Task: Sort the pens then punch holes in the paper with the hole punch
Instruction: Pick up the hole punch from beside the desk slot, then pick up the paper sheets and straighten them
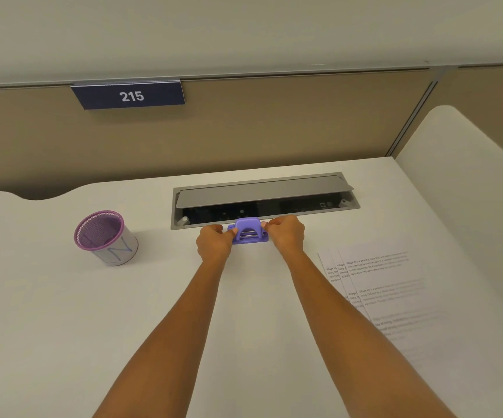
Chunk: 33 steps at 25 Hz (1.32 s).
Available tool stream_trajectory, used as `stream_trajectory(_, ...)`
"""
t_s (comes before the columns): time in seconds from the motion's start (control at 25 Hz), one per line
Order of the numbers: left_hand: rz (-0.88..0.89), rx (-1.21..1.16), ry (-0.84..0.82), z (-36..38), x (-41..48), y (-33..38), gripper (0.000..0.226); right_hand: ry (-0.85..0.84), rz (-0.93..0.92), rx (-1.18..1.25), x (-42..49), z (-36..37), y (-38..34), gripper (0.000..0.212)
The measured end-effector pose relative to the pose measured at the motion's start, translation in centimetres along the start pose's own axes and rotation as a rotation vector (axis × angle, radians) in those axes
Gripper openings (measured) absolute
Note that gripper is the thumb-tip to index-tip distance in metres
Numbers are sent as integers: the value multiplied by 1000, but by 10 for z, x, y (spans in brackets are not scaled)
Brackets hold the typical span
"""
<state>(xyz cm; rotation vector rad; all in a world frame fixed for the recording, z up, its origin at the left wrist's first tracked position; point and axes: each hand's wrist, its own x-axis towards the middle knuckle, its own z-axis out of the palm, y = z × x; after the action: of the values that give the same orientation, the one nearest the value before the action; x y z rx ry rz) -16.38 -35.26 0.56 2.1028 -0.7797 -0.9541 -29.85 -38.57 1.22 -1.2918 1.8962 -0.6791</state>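
Both hands pinch the purple hole punch point(249, 232) from its ends: left hand point(214, 241) on the left end, right hand point(284, 233) on the right. Punch sits on white desk point(153, 312), just before the open cable tray point(263, 199). Printed sheets point(376, 282) lie fanned to the right; purple mesh pen cup point(104, 236) stands well left.

A white surface point(63, 312) fills the lower view, its back edge curving in a wave at the left. Set into it, a grey cable tray point(265, 200) sits with its lid point(262, 191) tilted open, dark inside. Behind, a tan partition point(274, 125) carries a navy sign point(129, 95) reading 215. A white side panel point(455, 140) rises at right. Light is soft, even.
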Motion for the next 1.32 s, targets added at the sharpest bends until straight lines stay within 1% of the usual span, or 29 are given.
stream_trajectory(0.08, 54, 0, 71, 1, -16, -2, 42, 52, -26, 43, 0, -25, 8, 32)
stream_trajectory(0.16, 91, 24, 57, 11, -39, -5, 37, 150, -39, -12, 1, -66, 32, 33)
stream_trajectory(0.24, 69, 46, -61, 30, -66, -10, 34, 254, -16, -199, 5, -115, 69, 40)
stream_trajectory(0.32, 50, 72, -199, 52, -92, -13, 36, 334, 64, -406, 8, -163, 110, 50)
stream_trajectory(0.36, 44, 88, -249, 62, -104, -15, 37, 346, 121, -480, 6, -184, 128, 55)
stream_trajectory(0.44, 35, 128, -310, 78, -124, -17, 37, 337, 243, -552, 0, -216, 159, 65)
stream_trajectory(0.56, 27, 184, -366, 92, -151, -14, 28, 286, 363, -533, -7, -240, 192, 73)
stream_trajectory(0.64, 30, 213, -399, 97, -168, -9, 14, 229, 361, -512, -9, -243, 204, 78)
stream_trajectory(0.68, 37, 226, -407, 99, -177, -5, 14, 193, 351, -513, -11, -241, 205, 81)
stream_trajectory(0.76, 51, 249, -402, 100, -192, 2, 26, 132, 316, -512, -15, -232, 203, 80)
stream_trajectory(0.84, 58, 242, -382, 100, -201, 7, 34, 77, 297, -489, -20, -219, 199, 75)
stream_trajectory(0.92, 43, 209, -380, 102, -207, 8, 32, 19, 299, -476, -27, -210, 192, 74)
stream_trajectory(1.0, 7, 178, -378, 104, -206, 6, 28, 4, 314, -403, -34, -205, 188, 68)
stream_trajectory(1.12, -27, 134, -365, 105, -203, 1, 7, -43, 352, -191, -45, -205, 182, 53)
stream_trajectory(1.16, -29, 132, -368, 107, -201, -2, 14, -76, 371, -79, -50, -205, 178, 47)
stream_trajectory(1.24, -15, 133, -386, 107, -201, -7, 20, -150, 409, 117, -63, -204, 171, 39)
stream_trajectory(1.32, 15, 103, -378, 105, -202, -13, 16, -193, 399, 245, -78, -204, 167, 25)
